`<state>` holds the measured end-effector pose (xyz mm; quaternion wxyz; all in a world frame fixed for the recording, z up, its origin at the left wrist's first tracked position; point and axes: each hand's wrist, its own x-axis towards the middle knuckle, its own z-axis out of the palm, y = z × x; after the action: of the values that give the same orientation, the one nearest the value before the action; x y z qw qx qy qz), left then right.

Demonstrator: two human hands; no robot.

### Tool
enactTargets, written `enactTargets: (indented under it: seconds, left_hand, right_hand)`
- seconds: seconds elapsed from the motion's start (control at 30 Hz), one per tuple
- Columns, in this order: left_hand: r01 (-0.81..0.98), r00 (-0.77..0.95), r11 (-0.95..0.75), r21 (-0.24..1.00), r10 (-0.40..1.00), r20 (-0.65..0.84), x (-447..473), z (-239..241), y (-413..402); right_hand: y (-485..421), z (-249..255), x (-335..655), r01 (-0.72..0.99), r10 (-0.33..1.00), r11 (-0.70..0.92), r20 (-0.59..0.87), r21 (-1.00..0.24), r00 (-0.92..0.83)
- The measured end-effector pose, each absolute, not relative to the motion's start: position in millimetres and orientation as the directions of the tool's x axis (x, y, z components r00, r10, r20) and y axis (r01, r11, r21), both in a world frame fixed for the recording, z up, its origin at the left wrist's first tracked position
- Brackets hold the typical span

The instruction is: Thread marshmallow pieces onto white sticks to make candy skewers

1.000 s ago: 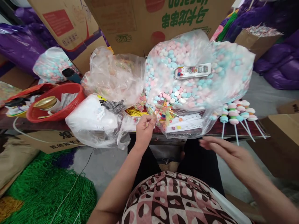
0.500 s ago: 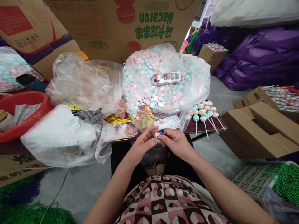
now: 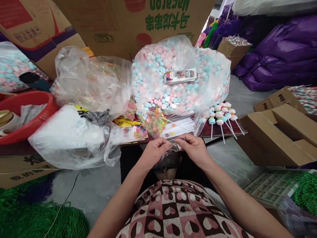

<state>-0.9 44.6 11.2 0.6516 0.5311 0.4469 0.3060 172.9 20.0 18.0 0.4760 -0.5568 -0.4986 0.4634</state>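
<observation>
Between my two hands, above my lap at the table's front edge, is a small clear plastic bag [image 3: 175, 145] with a printed part. My left hand [image 3: 156, 150] pinches its left side between thumb and fingers. On the other side, my right hand [image 3: 194, 148] is closed on the bag, its fingertips covering most of the print. Just beyond my hands lie white sticks [image 3: 182, 127] and a clear bag of ring-shaped gummies [image 3: 156, 121]. Several candy skewers [image 3: 221, 114] rest to the right, their sticks poking over the edge.
A large bag of pink, blue and white candies [image 3: 158, 79] bears a stack of printed packets [image 3: 180, 76]. Left are a crumpled plastic bag [image 3: 74, 138] and a red basket [image 3: 47, 109]. Open cardboard boxes [image 3: 274, 135] stand at right; a big carton [image 3: 119, 29] stands behind.
My hands have drawn slightly apart, and the plastic between them now shows spread out. The printed patch is more covered by my right fingers. The view has tilted down a little.
</observation>
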Motion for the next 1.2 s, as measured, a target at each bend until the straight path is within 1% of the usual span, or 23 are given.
enactTargets:
  seconds: [0.07,0.13,0.27,0.33,0.37,0.47,0.5,0.57,0.63,0.7,0.8,0.9,0.97,1.0,1.03,1.07,1.1,1.13,1.17,1.2]
  left_hand:
    - [0.144,0.389,0.206,0.968,0.887,-0.247,1.0,8.1,43.2]
    - [0.167,0.384,0.187,0.968,0.892,-0.238,1.7,6.0,41.7]
    - [0.093,0.503,0.263,0.96,0.82,-0.274,0.8,8.9,39.1]
    - [0.074,0.551,0.296,0.952,0.784,-0.286,-0.4,11.5,39.0]
    - [0.072,0.548,0.295,0.953,0.787,-0.285,-1.2,12.3,39.3]
    - [0.115,0.472,0.231,0.966,0.843,-0.258,-3.3,12.0,41.8]
    - [0.149,0.453,0.205,0.967,0.855,-0.252,-3.5,11.5,42.7]
    - [0.229,0.456,0.156,0.961,0.855,-0.248,-1.9,10.3,44.2]
    - [0.263,0.489,0.119,0.958,0.839,-0.238,2.4,9.3,44.3]
    - [0.227,0.522,0.127,0.966,0.821,-0.231,8.5,7.8,43.0]
    - [0.163,0.542,0.168,0.972,0.808,-0.231,15.6,4.6,41.1]
    - [0.186,0.513,0.131,0.974,0.832,-0.21,15.5,2.1,42.4]
    - [0.202,0.483,0.105,0.974,0.854,-0.192,11.6,1.6,44.7]
    - [0.203,0.467,0.098,0.974,0.865,-0.184,9.3,1.7,45.8]
    - [0.199,0.453,0.094,0.975,0.874,-0.177,7.0,1.8,46.7]
    - [0.193,0.439,0.093,0.977,0.882,-0.17,5.0,1.9,47.4]
    - [0.184,0.426,0.09,0.979,0.89,-0.162,3.4,1.8,47.8]
    - [0.173,0.412,0.087,0.981,0.898,-0.153,2.3,1.6,47.8]
    - [0.164,0.399,0.086,0.983,0.905,-0.145,1.8,1.1,47.5]
    - [0.154,0.388,0.086,0.984,0.911,-0.14,1.7,0.5,47.1]
  right_hand:
    - [18.8,16.2,172.7,0.167,0.993,-0.054,-0.035,-0.985,0.115]
    - [17.4,14.5,174.2,0.206,0.993,-0.065,-0.041,-0.976,0.114]
    - [16.1,13.3,178.9,0.214,0.991,-0.078,-0.053,-0.974,0.122]
    - [16.6,13.9,179.6,0.179,0.989,-0.082,-0.058,-0.98,0.137]
    - [16.9,14.4,179.4,0.146,0.989,-0.084,-0.065,-0.986,0.133]
    - [17.8,14.5,178.6,0.023,0.991,-0.107,-0.105,-0.994,0.085]
    - [17.8,13.8,179.0,0.01,0.99,-0.119,-0.117,-0.993,0.076]
    - [17.3,11.7,181.7,0.062,0.988,-0.124,-0.117,-0.99,0.098]
    - [16.1,9.3,186.0,0.174,0.986,-0.1,-0.074,-0.98,0.147]
    - [14.2,7.8,190.3,0.263,0.983,-0.075,-0.026,-0.962,0.182]
    - [11.3,7.7,196.3,0.337,0.982,-0.06,0.004,-0.94,0.188]
    - [11.4,8.8,213.3,0.381,0.986,-0.04,0.025,-0.924,0.166]
    - [14.8,10.2,238.9,0.416,0.969,-0.045,0.062,-0.908,0.241]
    - [17.5,11.2,256.2,0.457,0.944,-0.059,0.1,-0.888,0.316]
    - [20.8,12.3,275.8,0.531,0.912,-0.08,0.154,-0.843,0.381]
    - [24.5,13.6,296.4,0.633,0.859,-0.117,0.241,-0.765,0.451]
    - [28.5,14.7,316.9,0.728,0.825,-0.191,0.294,-0.659,0.482]
    - [32.5,15.6,335.8,0.786,0.799,-0.307,0.304,-0.537,0.519]
    - [36.6,15.9,352.3,0.8,0.784,-0.434,0.264,-0.414,0.562]
    - [40.6,15.5,365.5,0.798,0.786,-0.522,0.192,-0.3,0.587]
